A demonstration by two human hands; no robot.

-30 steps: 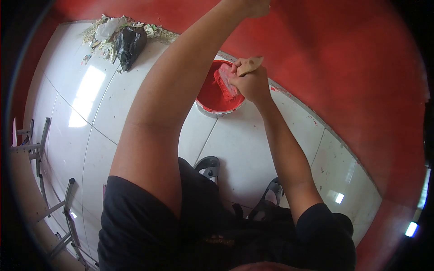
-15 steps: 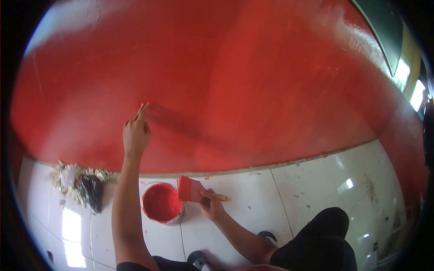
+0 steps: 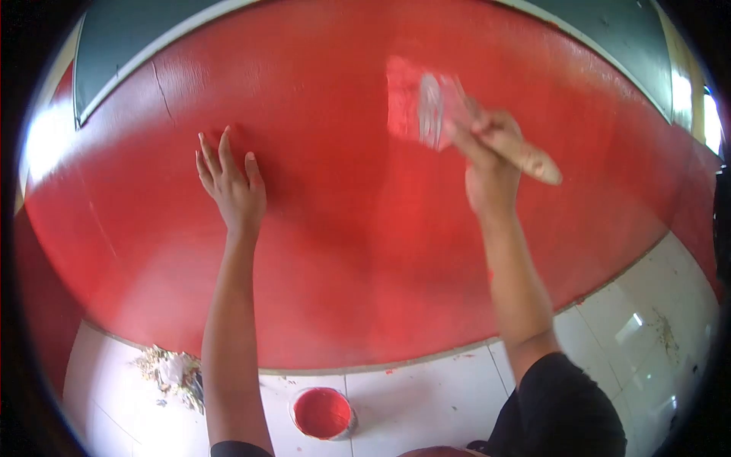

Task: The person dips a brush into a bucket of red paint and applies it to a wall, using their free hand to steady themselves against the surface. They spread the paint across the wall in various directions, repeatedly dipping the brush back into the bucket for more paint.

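A loaded brush (image 3: 422, 103) is gripped by the right hand (image 3: 487, 156) against the mostly red wall (image 3: 365, 251), upper edge unpainted, left hand (image 3: 232, 186) pressed flat.

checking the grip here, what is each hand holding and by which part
The right hand holds a paintbrush by its wooden handle, bristles up against the red wall. The left hand holds nothing; it lies flat on the wall.
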